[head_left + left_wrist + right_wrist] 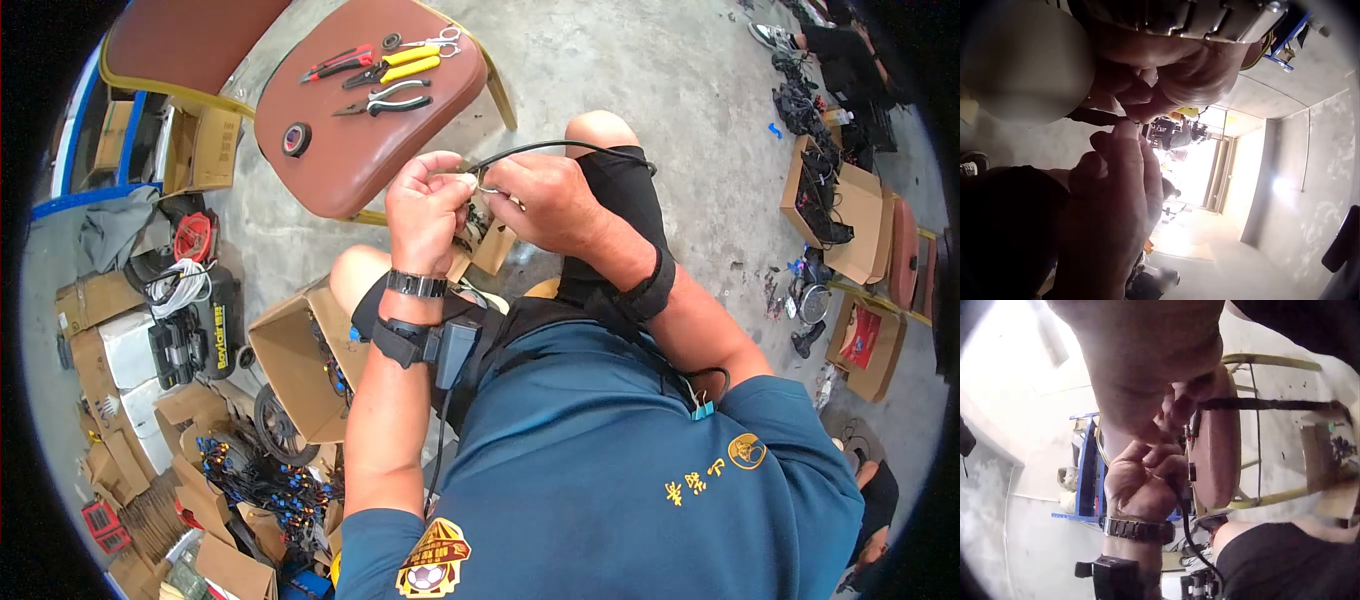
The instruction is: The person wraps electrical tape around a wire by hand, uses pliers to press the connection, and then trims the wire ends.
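Note:
A black cable (560, 145) arcs from the two hands toward the right knee, its end held between the fingertips. The left hand (425, 210) pinches something small and pale at that end, thumb against fingers. Close beside it, the right hand (548, 200) grips the cable with curled fingers. In the right wrist view the cable (1272, 404) runs sideways out from the hands, and the left hand (1144, 487) is below the right hand (1147, 381). The left wrist view is dark; the cable end is mostly hidden by fingers.
A brown chair seat (330, 180) beyond the hands bears yellow-handled pliers (410, 65), grey-handled pliers (400, 97), a red cutter (340, 63), scissors (445, 42) and a tape roll (295, 140). Cardboard boxes (300, 370) and bundled wires (265, 490) lie at the left.

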Demonstrator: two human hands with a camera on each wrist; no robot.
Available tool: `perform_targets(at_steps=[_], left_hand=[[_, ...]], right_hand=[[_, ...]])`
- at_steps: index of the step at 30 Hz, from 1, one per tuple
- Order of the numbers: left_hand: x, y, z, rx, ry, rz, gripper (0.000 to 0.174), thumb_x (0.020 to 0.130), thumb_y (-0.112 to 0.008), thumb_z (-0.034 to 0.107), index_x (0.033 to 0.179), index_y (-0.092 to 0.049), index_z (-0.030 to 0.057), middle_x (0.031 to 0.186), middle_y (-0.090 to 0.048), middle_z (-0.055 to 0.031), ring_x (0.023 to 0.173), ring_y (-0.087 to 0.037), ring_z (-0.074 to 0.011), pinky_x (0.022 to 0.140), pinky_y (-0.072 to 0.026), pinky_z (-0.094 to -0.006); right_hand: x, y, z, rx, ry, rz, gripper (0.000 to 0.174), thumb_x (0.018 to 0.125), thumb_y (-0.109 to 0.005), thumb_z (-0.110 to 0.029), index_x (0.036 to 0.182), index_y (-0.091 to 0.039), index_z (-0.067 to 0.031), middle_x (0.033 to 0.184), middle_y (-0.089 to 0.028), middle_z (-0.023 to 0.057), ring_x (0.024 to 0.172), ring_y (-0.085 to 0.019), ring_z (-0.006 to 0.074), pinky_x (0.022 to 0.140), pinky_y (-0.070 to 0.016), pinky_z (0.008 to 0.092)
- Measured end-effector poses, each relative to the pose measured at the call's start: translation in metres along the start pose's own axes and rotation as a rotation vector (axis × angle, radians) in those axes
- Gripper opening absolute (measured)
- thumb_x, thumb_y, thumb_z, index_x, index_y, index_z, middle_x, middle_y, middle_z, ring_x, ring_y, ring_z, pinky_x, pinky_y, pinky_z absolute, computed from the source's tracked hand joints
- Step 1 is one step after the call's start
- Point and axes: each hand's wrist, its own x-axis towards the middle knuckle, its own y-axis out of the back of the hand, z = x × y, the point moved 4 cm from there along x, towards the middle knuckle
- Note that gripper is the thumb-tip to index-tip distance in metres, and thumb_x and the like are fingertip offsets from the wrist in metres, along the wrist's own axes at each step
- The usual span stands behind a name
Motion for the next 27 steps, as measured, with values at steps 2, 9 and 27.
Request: perform_targets(at_steps=[2, 9, 27], left_hand=[[-0.001, -0.001, 0.002, 0.025, 0.032, 0.017, 0.027, 0.082, -0.067, -0.005, 0.107, -0.061, 0.0019, 0.072, -0.066, -0.0038, 0.050, -0.051, -0.0068, 0.043, -0.0360, -0.0210], [-0.002, -0.002, 0.004, -0.027, -0.016, 0.073, 0.027, 0.080, -0.068, -0.007, 0.105, -0.060, 0.0013, 0.073, -0.066, -0.0040, 0.051, -0.053, -0.0064, 0.043, -0.0384, -0.0203], [0.001, 0.010, -0.003, 0.050, -0.085, -0.035, 0.029, 0.084, -0.069, -0.005, 0.111, -0.060, 0.0021, 0.077, -0.067, -0.0028, 0.051, -0.051, -0.0052, 0.044, -0.0381, -0.0190]], right_hand=[[0.002, 0.000, -0.001, -0.101, 0.077, -0.004, 0.015, 0.080, -0.067, -0.016, 0.078, -0.056, -0.0053, 0.072, -0.064, 0.0112, 0.071, -0.066, 0.0313, 0.059, -0.0517, 0.0411], [-0.004, -0.016, 0.015, 0.367, -0.281, -0.039, 0.015, 0.085, -0.065, -0.018, 0.080, -0.062, -0.0044, 0.065, -0.063, 0.0098, 0.052, -0.059, 0.0235, 0.051, -0.0482, 0.0386], [-0.019, -0.037, 0.029, 1.136, -0.853, -0.095, 0.020, 0.088, -0.065, -0.018, 0.102, -0.068, -0.0038, 0.085, -0.067, 0.0003, 0.065, -0.053, 0.0044, 0.057, -0.0382, 0.0202]])
